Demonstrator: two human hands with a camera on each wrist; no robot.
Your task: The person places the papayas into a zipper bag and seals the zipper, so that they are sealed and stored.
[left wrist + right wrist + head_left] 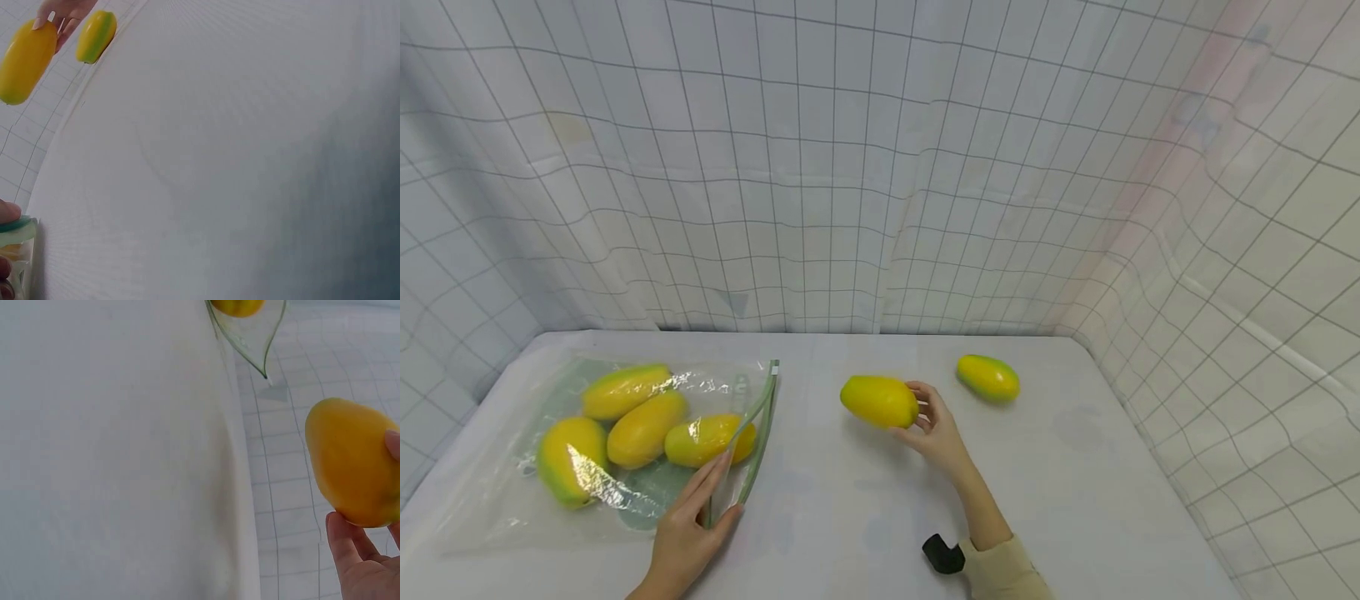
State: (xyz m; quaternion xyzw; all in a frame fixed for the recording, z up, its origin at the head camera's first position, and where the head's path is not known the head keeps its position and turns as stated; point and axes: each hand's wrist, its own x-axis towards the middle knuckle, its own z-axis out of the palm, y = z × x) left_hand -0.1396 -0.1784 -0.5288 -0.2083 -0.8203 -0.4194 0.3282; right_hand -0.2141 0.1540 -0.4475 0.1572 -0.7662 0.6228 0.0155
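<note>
My right hand (936,429) holds a yellow mango (878,401) by its right end, raised over the middle of the white table. The right wrist view shows that mango (353,462) with a thumb on one side and fingertips at its lower end. On the left, my left hand (688,529) grips the mouth of a clear zip bag (640,521), thumb and fingers at its green-edged opening, which stands parted. Several mangoes (647,429) lie inside the bag. Part of the left hand's grip is hidden in the left wrist view.
Another yellow-green mango (988,378) lies on the table (1075,500) at the back right. A small black object (943,555) sits beside the right sleeve. A white gridded curtain (850,208) hangs behind the table and along its sides.
</note>
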